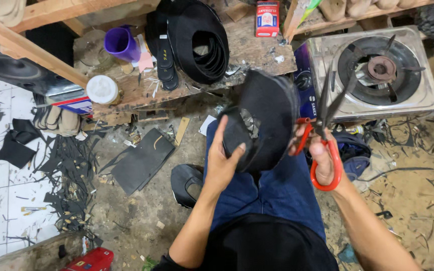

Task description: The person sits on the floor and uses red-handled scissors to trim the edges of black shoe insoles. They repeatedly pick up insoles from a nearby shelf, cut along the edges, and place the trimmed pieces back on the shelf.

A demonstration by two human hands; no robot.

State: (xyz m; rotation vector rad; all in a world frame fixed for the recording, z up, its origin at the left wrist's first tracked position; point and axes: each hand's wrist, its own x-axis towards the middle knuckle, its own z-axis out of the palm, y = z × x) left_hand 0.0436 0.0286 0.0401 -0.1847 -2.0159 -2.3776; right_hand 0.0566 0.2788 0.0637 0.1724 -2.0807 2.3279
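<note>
Workbench surface (257, 50) of rough, scarred wood lies beyond both hands, carrying a heap of black sole-shaped loops (199, 42), a purple plastic cup (120, 44), a white-lidded jar (102, 89) and a red-and-white carton (267, 18). Right of that, past the right hand, stands a single-burner gas stove (377, 70) in dull steel with a round black burner grate. Below the hands, blue denim covers the person's lap (272, 185). To the left of the left hand the dirt floor (141, 211) holds a flat black rubber sheet (141, 160) and a scatter of thin black offcuts (69, 170).

The black shoe upper (264, 123), matte and curved like a shell, is held up over the lap between the two hands; its long axis runs from lower left to upper right, the broad rounded end tilted away toward the workbench. The left hand (224, 160) has its grip closed around the lower end, thumb on top. The right hand (322, 155) is closed through the red loops of the scissors (327, 130), whose dark steel blades stand parted, pointing up and away just right of the upper.
</note>
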